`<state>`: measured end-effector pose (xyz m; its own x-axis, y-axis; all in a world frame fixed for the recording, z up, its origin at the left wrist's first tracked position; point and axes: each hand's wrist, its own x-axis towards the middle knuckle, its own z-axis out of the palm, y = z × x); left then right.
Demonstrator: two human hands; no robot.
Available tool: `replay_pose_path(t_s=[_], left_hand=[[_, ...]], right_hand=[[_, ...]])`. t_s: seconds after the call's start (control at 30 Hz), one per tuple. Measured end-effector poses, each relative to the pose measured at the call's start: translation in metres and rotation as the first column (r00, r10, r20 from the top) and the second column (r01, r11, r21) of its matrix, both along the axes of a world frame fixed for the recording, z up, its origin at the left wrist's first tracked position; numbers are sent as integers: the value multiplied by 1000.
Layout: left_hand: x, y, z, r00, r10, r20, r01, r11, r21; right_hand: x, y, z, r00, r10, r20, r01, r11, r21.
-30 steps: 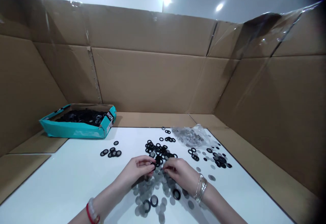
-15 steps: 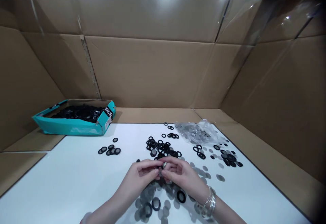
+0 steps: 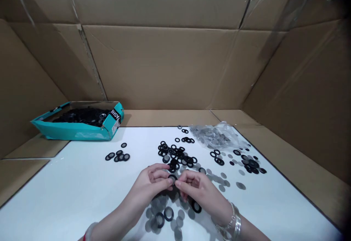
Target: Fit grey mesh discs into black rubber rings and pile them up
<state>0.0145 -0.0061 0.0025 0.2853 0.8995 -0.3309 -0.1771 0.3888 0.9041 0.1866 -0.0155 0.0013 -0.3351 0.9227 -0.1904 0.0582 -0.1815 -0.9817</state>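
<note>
Between my two hands, above the white tabletop, a black ring with a grey mesh disc inside it is tilted up. My left hand pinches its left edge between thumb and fingers. From the other side, the thumb and forefinger of my right hand touch its right edge. Just behind the hands is a loose heap of black rings. Grey round discs lie spread in front of and below the hands, with a few black rings among them.
A teal box full of black rings stands at the back left. Ringed discs lie left of centre. At the back right is a clear plastic bag of grey discs, near a cluster of black pieces. Cardboard walls enclose the table.
My hands have parted slightly, and the ring with its disc now shows between the fingertips. The view has tipped downward a little.
</note>
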Motion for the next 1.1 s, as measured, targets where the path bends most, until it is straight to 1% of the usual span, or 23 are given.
replay_pose_path(t_s=[0.1,0.2,0.3,0.4,0.47,0.63,0.73,0.87,0.93,1.0,1.1], left_hand=[[0,-2,1,999,29,24,-28,999,-36],[0,-3,1,998,48,38,-47,998,-30],[-2,-1,3,998,-44,36,45,999,-26],[-5,2,6,989,-150,8,150,988,-38],[-7,3,8,985,-169,-15,168,985,-42],[-6,3,3,998,-64,-5,64,998,-25],[-5,1,0,999,-30,35,32,998,-46],[-2,-3,1,997,39,73,-35,997,-64],[1,-7,2,992,84,93,-77,994,-77],[4,-10,2,987,114,115,-104,991,-90],[7,-13,2,986,86,145,-74,994,-85]], right_hand=[[-1,-2,1,1000,-6,-11,6,1000,4],[-2,-3,0,999,-26,-18,26,1000,7],[-2,-4,1,999,-32,-30,33,999,29],[-1,-6,2,1000,-7,-30,8,999,45],[-1,-7,2,1000,3,-23,-2,999,47],[-2,-7,4,1000,-11,-13,11,1000,5],[-3,-6,4,999,-32,-15,33,999,22],[-4,-8,2,1000,-19,-18,19,999,31],[-5,-10,-1,1000,-27,-10,28,998,60],[-6,-12,-4,998,-67,-13,68,991,118],[-5,-13,-7,995,-99,-21,101,977,189]])
